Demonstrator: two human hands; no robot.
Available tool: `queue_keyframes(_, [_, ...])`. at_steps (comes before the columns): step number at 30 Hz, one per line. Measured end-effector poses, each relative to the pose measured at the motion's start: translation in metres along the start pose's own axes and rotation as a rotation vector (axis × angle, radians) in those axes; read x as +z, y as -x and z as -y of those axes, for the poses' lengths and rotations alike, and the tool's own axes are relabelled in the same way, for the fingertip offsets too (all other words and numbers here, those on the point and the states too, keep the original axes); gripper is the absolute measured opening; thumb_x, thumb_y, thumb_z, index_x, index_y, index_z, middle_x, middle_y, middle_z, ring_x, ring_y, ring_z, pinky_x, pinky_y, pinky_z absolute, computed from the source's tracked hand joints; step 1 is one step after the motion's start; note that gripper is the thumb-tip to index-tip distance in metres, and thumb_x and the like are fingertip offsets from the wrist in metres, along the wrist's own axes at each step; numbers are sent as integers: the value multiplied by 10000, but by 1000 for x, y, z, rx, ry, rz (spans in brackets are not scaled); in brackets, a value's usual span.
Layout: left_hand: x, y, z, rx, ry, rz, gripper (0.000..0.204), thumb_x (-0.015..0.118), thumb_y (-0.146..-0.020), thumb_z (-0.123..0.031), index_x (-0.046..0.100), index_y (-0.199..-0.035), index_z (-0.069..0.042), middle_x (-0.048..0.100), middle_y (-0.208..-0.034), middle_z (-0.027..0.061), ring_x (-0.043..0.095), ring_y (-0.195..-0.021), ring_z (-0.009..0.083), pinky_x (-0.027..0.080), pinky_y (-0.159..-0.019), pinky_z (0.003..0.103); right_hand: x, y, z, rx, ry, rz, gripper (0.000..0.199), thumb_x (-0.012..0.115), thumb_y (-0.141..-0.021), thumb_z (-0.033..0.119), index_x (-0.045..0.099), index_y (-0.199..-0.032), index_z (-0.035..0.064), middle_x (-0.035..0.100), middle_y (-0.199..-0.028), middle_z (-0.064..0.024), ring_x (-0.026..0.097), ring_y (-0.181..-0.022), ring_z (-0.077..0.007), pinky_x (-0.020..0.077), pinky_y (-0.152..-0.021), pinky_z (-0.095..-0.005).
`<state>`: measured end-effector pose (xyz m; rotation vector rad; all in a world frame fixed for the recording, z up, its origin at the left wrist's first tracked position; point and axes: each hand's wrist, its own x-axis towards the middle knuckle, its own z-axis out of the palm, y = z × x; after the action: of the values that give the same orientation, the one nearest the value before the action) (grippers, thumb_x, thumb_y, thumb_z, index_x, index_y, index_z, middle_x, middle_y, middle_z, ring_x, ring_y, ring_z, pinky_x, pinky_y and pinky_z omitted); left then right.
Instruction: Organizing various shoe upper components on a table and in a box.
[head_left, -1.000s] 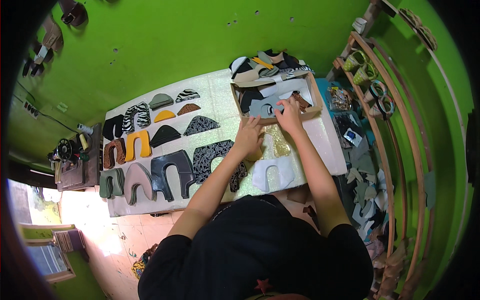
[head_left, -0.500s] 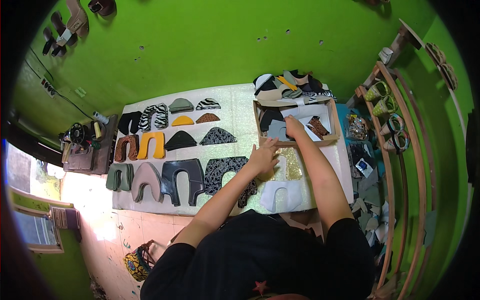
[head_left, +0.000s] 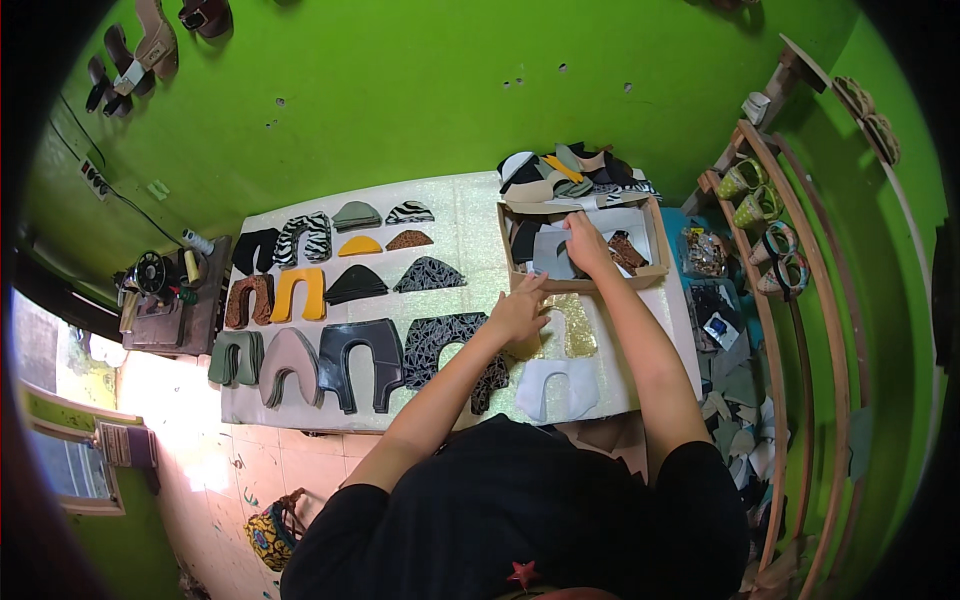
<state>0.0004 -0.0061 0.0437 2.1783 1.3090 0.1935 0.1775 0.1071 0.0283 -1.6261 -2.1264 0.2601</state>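
A shallow cardboard box [head_left: 655,272] at the table's right holds cut pieces, among them a black piece and a brown patterned piece [head_left: 628,252]. Inside it, my right hand [head_left: 583,240] grips the upper edge of a grey U-shaped piece [head_left: 552,250] with closed fingers. My left hand [head_left: 518,312] reaches to the box's front left corner, its fingers spread; whether it touches the box or the grey piece's lower end is hard to tell. Beside that hand lies a gold glitter U-shaped piece [head_left: 579,333], partly covered by it, and nearer me a white one [head_left: 558,388].
Stacks of U-shaped pieces [head_left: 290,372] and half-round pieces [head_left: 357,282] in several colours stand in rows on the table's left. Behind the box is a heap of cut pieces [head_left: 570,172]. A wooden rack [head_left: 785,240] with sandals stands right; a sewing machine [head_left: 165,285] is left.
My right hand has shifted slightly up and away with the grey piece, whose U-shaped opening now shows more. The left hand has stayed about where it was. The view has moved slightly.
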Motion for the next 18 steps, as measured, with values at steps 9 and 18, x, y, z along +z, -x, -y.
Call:
queue_keyframes(9, [9, 3, 27, 206, 477, -258, 358, 584, -764, -198, 529, -1078, -36, 432, -1246, 175, 374, -1195, 291, 308, -975, 347, -56, 11, 29, -187, -112, -205, 276, 468, -650, -101, 422, -885, 36, 391, -1010, -158, 481, -856, -404, 409, -706, -452])
queue_keyframes(18, [-11, 21, 32, 127, 727, -346, 316, 565, -800, -168, 530, -1066, -2, 563, -1055, 133, 515, -1018, 216, 372, -896, 299, -53, 10, 25, -213, -226, -358, 289, 414, -601, -133, 422, -867, -22, 383, -872, -185, 421, -828, -377, 375, -763, -383])
